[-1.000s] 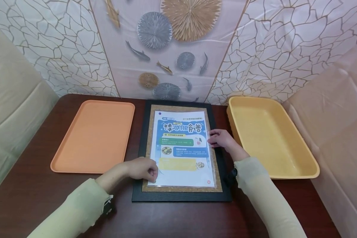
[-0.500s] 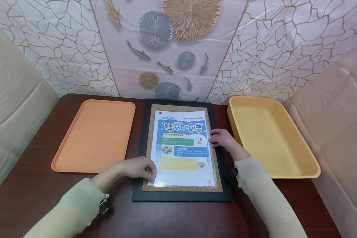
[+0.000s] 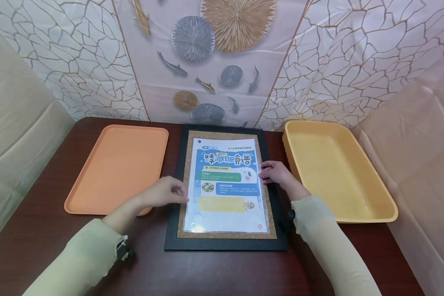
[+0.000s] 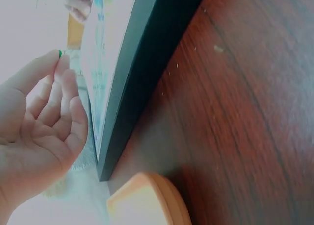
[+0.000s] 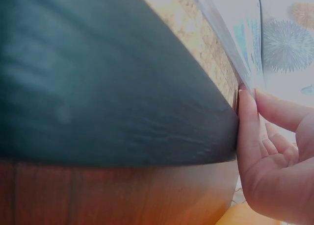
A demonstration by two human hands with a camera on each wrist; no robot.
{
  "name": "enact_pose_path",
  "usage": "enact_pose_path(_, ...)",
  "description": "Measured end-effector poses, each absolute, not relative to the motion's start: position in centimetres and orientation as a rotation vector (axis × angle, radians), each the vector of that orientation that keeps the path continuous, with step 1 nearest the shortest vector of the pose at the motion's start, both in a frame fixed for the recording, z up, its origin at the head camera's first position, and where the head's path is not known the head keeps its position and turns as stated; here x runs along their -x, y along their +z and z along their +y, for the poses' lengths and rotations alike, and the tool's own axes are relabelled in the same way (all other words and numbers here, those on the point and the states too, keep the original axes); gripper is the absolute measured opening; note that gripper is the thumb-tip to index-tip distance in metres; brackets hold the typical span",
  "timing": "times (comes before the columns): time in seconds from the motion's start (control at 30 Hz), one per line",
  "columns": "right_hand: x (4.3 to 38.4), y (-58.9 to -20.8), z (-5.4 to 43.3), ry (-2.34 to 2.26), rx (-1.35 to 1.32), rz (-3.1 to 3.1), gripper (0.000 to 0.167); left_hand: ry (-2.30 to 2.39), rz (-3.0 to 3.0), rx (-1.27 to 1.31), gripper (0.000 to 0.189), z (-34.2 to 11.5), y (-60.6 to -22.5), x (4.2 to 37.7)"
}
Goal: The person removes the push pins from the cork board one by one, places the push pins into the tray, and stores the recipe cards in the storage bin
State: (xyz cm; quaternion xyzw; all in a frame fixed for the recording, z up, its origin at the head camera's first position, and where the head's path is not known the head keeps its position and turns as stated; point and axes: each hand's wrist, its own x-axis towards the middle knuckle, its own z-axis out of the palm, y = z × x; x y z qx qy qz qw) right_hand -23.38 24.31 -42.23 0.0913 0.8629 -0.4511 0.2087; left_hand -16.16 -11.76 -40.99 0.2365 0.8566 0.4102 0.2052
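Observation:
A laminated poster sheet lies on a black-framed cork board in the middle of the table. My left hand is over the board's left edge, fingertips close to the sheet's left side. In the left wrist view its thumb and forefinger pinch a small green piece, mostly hidden, with the other fingers loosely curled. On the opposite side, my right hand pinches the sheet's right edge between thumb and finger, as the right wrist view shows at the fingertips.
To the left of the board lies a flat orange tray, partly under my left forearm. A deep yellow bin stands to the right, beside my right forearm. Patterned cloth hangs behind the dark wooden table.
My left hand has moved from the sheet's lower left corner to the left and away from me, up along its left edge. The right hand and the sheet have stayed in place.

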Motion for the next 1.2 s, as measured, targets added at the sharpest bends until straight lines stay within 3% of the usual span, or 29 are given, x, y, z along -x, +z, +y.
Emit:
enact_pose_path(0.47,23.3,-42.7,24.7,-1.277,-0.241,2.411,0.042,1.264,2.501,-0.365,0.014,-13.9,-40.8,18.3)
enact_pose_path(0.83,23.4,-42.6,24.8,-1.270,-0.263,2.415,0.043,1.464,2.522,-0.111,0.032,-16.6,-39.7,21.9)
enact_pose_path(1.2,23.3,-42.4,24.4,-1.275,-0.256,2.403,0.043,1.436,2.715,0.171,0.035,-19.4,-39.6,24.8)
